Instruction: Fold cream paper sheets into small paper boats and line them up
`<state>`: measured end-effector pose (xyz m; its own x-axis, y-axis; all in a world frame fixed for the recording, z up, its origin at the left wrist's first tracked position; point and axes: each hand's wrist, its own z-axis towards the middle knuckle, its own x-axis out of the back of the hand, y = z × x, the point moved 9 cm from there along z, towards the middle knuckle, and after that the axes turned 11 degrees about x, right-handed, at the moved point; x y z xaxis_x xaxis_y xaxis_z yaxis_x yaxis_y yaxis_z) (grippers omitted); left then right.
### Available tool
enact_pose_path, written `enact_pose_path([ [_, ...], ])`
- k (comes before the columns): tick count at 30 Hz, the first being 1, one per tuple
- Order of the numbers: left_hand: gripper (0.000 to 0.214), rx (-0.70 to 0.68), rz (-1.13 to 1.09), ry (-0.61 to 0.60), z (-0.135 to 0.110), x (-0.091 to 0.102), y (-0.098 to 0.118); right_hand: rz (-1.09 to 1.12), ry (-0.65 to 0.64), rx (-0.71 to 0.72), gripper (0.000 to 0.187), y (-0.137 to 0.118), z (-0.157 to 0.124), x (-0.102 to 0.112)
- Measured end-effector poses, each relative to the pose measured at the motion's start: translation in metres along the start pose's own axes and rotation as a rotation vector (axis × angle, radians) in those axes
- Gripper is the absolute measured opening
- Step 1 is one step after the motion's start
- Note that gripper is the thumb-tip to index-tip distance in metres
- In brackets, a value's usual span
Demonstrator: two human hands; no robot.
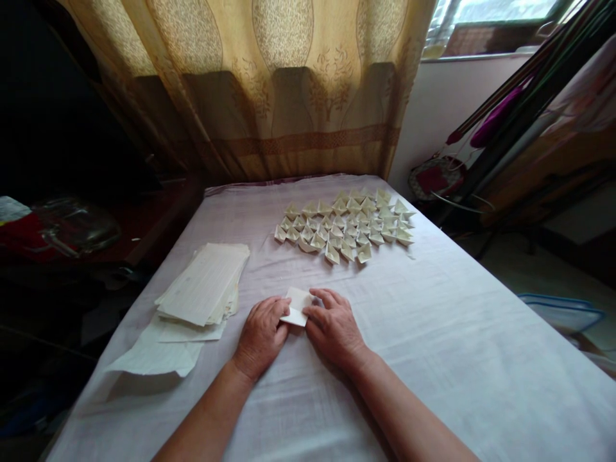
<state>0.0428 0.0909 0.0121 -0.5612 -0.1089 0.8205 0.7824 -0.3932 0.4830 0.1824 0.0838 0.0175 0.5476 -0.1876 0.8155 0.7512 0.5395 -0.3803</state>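
A small folded piece of white paper (297,307) lies between my two hands, just above or on the cloth-covered table. My left hand (264,330) grips its left edge, fingers closed with the thumb below. On the opposite edge, my right hand (334,326) holds the paper with bent fingers. Beyond them, several folded paper boats (344,224) stand grouped close together in uneven rows. To the left of my left hand is a stack of paper sheets (206,282), with a loose curled sheet (154,351) sticking out beneath it.
The table (457,359) is covered with a pale cloth and meets a yellow patterned curtain (289,115) at its far side. A dark red surface with a clear plastic-looking item (79,224) is at left. A blue-rimmed container (561,311) and a bag (436,176) are at right.
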Motion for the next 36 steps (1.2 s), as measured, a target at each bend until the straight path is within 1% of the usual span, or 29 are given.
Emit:
enact_pose_path([
  [4,0.041,-0.018,-0.017,-0.007,0.0000,-0.0016,0.0000,-0.007,-0.008,0.012,0.022,-0.0004,0.0000,-0.0010],
  [9,0.039,-0.012,-0.018,-0.034,0.0009,-0.0025,-0.0002,0.037,-0.027,0.022,0.024,-0.0018,0.0012,-0.0030],
  [19,0.041,-0.003,-0.054,-0.027,0.0010,-0.0016,0.0000,0.046,-0.054,-0.001,0.025,-0.0011,0.0013,-0.0038],
  [25,0.040,-0.005,-0.052,-0.037,0.0006,-0.0021,-0.0001,0.050,-0.048,-0.002,0.024,0.0001,0.0009,-0.0042],
  [31,0.039,-0.007,-0.054,-0.037,0.0009,-0.0005,0.0014,0.066,-0.071,-0.005,0.024,-0.0003,0.0015,-0.0040],
  [36,0.035,-0.014,-0.046,-0.047,0.0002,-0.0007,0.0018,0.066,-0.070,-0.003,0.023,-0.0001,0.0012,-0.0041],
])
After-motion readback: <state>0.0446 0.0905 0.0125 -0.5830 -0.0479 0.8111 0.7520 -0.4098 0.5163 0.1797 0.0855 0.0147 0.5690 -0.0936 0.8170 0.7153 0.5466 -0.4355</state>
